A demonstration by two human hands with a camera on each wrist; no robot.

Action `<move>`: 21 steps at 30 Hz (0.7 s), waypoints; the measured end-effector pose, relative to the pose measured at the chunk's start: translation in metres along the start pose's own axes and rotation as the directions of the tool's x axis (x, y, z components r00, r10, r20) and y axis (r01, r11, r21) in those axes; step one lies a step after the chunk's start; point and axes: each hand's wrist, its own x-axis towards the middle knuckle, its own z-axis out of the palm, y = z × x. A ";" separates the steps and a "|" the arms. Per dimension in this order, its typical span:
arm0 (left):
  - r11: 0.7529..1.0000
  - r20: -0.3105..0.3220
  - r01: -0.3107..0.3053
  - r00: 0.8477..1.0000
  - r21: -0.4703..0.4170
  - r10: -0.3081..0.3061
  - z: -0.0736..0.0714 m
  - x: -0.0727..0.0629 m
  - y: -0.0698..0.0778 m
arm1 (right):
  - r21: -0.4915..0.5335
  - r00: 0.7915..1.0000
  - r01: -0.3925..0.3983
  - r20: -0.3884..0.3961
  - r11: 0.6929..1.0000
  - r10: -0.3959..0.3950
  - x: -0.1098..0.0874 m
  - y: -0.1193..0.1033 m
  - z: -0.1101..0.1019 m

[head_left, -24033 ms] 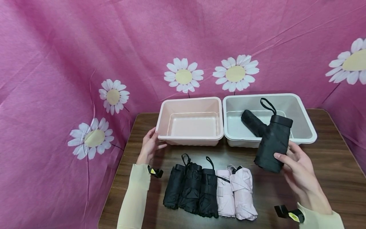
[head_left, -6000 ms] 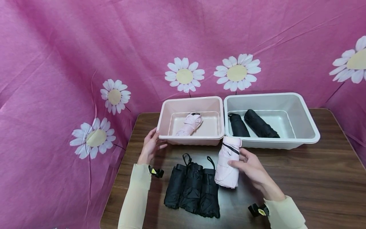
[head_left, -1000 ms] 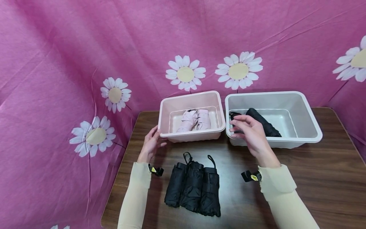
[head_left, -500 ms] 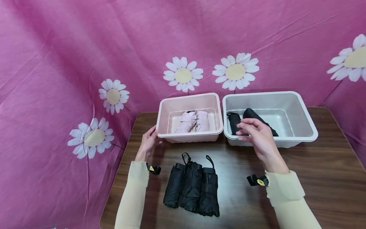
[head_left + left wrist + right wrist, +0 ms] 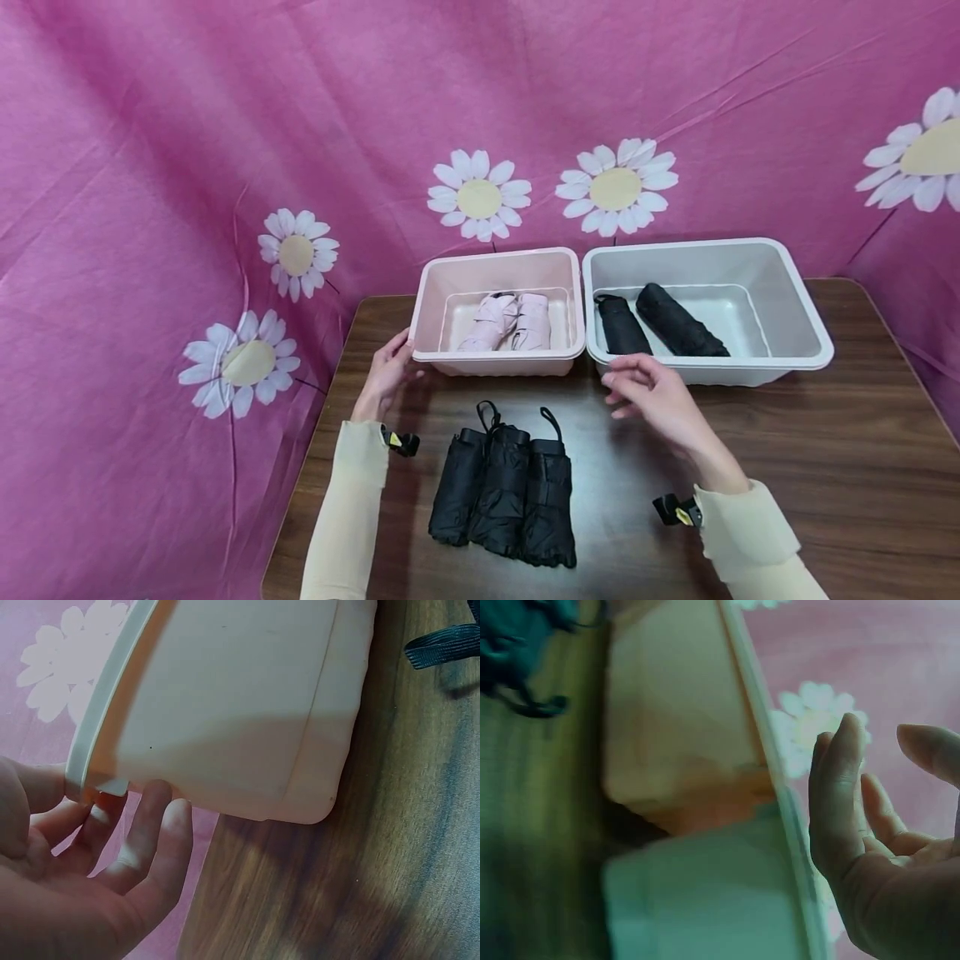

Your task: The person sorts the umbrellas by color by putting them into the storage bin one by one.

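Note:
My left hand (image 5: 388,373) holds the front left corner of the pink bin (image 5: 517,365); the left wrist view shows thumb at the rim and fingers curled beneath it. Inside that bin lie two folded pale pink umbrellas (image 5: 532,321), side by side. My right hand (image 5: 656,400), with loosely bent fingers and nothing in them, hovers just in front of the whitish bin (image 5: 765,375). Two folded black umbrellas (image 5: 678,323) rest on the left side of that bin. Three more folded black umbrellas (image 5: 501,492) lie in a row on the table, wrist loops pointing toward the bins.
Both bins stand next to each other at the back of the brown wooden table (image 5: 862,450). Behind them hangs a pink cloth (image 5: 375,125) with white daisies. The table's left edge runs close beside my left forearm (image 5: 345,508).
Earlier my right hand held a black umbrella, later a pale pink one; both pink ones now lie in the pink bin. In the last second, my empty right hand drew back from over the whitish bin.

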 end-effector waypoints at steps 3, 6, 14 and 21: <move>1.000 -0.006 -0.010 1.000 -0.004 0.010 0.001 -0.001 0.000 | -0.028 0.998 -0.052 0.024 0.998 0.053 -0.004 0.016 0.010; 1.000 -0.010 -0.021 1.000 -0.005 0.021 0.002 -0.001 -0.001 | -0.075 0.993 -0.108 0.046 0.991 0.112 -0.009 0.035 0.024; 1.000 -0.016 -0.025 1.000 0.000 0.025 0.003 -0.002 -0.002 | -0.381 0.951 -0.270 0.037 0.884 0.306 -0.030 0.077 0.069; 1.000 -0.025 -0.029 0.999 -0.008 0.028 0.003 -0.001 -0.003 | -0.544 0.949 -0.240 0.042 0.804 0.312 -0.043 0.093 0.091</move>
